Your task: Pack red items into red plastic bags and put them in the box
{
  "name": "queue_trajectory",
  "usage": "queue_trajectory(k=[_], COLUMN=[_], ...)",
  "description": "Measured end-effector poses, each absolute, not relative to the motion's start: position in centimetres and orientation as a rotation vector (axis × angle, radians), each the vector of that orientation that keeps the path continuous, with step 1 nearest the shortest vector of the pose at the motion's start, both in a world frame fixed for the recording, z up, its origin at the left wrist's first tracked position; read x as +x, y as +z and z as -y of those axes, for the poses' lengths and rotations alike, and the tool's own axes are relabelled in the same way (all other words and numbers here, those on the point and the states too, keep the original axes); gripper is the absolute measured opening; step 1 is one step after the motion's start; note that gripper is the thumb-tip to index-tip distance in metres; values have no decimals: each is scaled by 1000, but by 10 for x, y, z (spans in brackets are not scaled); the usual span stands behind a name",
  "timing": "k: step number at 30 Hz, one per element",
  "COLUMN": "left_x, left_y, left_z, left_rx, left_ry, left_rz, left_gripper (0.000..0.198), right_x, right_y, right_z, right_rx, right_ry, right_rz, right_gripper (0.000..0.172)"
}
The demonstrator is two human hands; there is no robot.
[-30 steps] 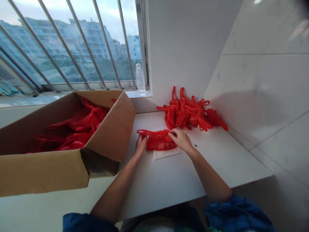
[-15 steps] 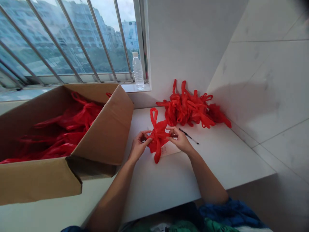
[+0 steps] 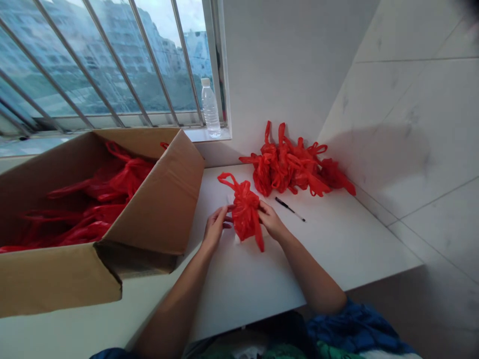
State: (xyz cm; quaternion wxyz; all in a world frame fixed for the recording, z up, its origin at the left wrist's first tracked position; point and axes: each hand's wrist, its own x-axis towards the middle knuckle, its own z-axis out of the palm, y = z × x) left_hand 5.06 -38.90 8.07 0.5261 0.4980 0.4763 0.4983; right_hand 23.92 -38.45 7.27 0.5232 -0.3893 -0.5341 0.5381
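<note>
A crumpled red plastic bag (image 3: pixel 245 212), gathered into a bundle, is held between my two hands over the white table. One handle loop sticks out at the upper left and another tail hangs at the lower right. My left hand (image 3: pixel 216 224) holds the bundle's left side, thumb on top and fingers curled beside it. On the right side, my right hand (image 3: pixel 272 220) grips it with thumb and fingers, the fingertips partly behind the plastic. Beneath the bag lies a pale sheet or booklet (image 3: pixel 237 240), mostly covered.
A large open cardboard box (image 3: pixel 160 199) with red plastic bags (image 3: pixel 123 174) stands at the left. Against the wall lies a pile of red bags (image 3: pixel 288 167), with a black pen (image 3: pixel 290 208) before it. A water bottle (image 3: pixel 210 109) stands on the sill by the barred window.
The red bag has turned in my hands: its upper loop now leans left and its lower tail points right. It looks rounder and bunched up. The view has shifted slightly.
</note>
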Motion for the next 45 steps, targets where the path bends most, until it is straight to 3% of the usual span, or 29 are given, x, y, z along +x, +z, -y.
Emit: queue_trajectory(k=[4, 8, 16, 20, 24, 30, 34, 37, 41, 45], left_x=[53, 56, 50, 39, 37, 56, 55, 44, 38, 48], left_y=[76, 73, 78, 72, 65, 66, 60, 54, 53, 62], left_z=[386, 388, 390, 385, 383, 392, 388, 377, 369, 380], left_rx=[1091, 1068, 985, 1226, 1551, 1685, 1484, 1308, 1166, 1376], left_ry=[1222, 1185, 1104, 1028, 1114, 1229, 1209, 1445, 1798, 1656], left_rz=[-1214, -1047, -867, -1221, -1597, -1305, -1286, -1495, -1469, -1273], left_gripper=[63, 46, 33, 34, 33, 28, 37, 37, 31, 41], right_x=[244, 245, 262, 275, 285, 273, 263, 267, 281, 286], right_y=[69, 69, 81, 79, 78, 79, 82, 89, 95, 86], right_z=[381, 379, 377, 377, 374, 382, 388, 388, 387, 384], right_rx=[-896, -921, -1000, -998, -1148, -1377, -1296, -1093, -1054, -1162], right_ry=[1446, 1422, 1320, 1234, 986, 553, 607, 614, 474, 482], right_rz=[1100, 1111, 1168, 1340, 1426, 1644, 1865, 1885, 1871, 1904], right_gripper=[25, 29, 46, 43, 40, 32, 32, 44, 45, 48])
